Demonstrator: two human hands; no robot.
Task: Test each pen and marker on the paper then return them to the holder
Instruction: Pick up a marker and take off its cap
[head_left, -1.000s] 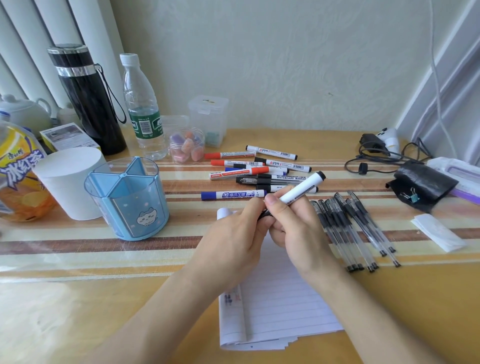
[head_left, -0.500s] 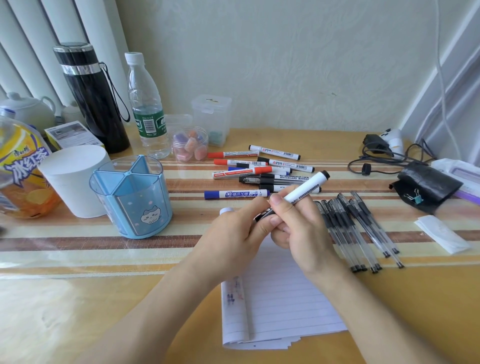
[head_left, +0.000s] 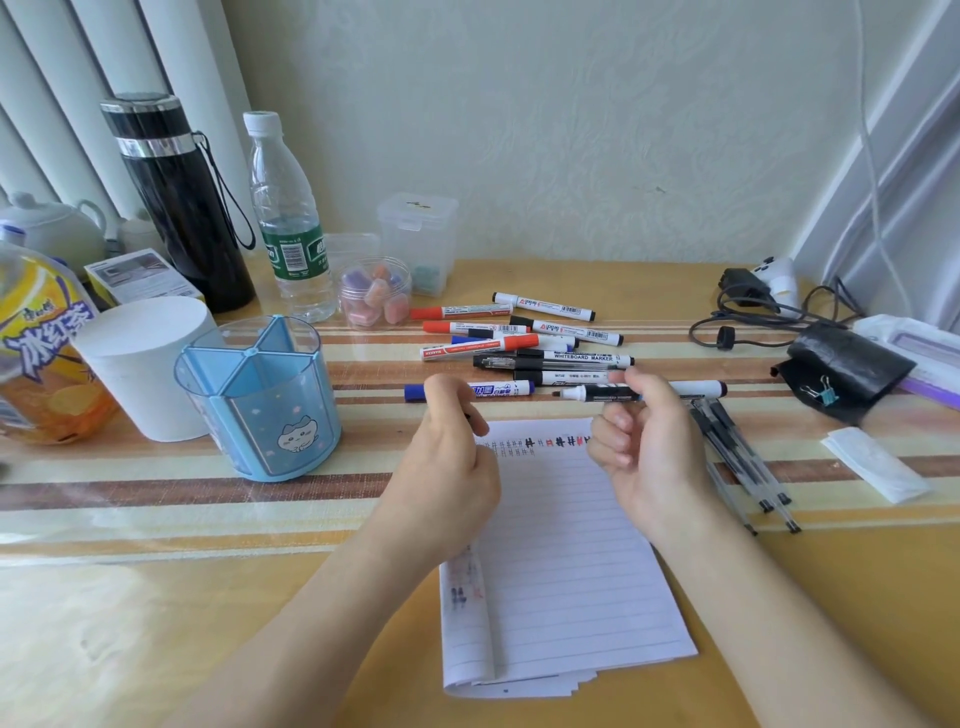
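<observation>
Black-and-white marker (head_left: 608, 393) held level in the right grip (head_left: 654, 457), pinched between thumb and curled fingers, just above the top edge of the lined paper (head_left: 561, 545) — bare nib pointed left, tail end toward the right. Left grip (head_left: 447, 467) clenched over the paper's upper left corner; a sliver of dark cap (head_left: 469, 415) is seen at the fingertips, the rest hidden. The two grips are apart, not touching. Small test marks in black and red are noted along the paper's top line. Blue holder (head_left: 270, 415) stands upright on the desk (head_left: 156, 623), left of the paper. Loose markers (head_left: 519, 343) lie beyond the hands — clear gel pens (head_left: 748, 467) lie just right of the right grip
</observation>
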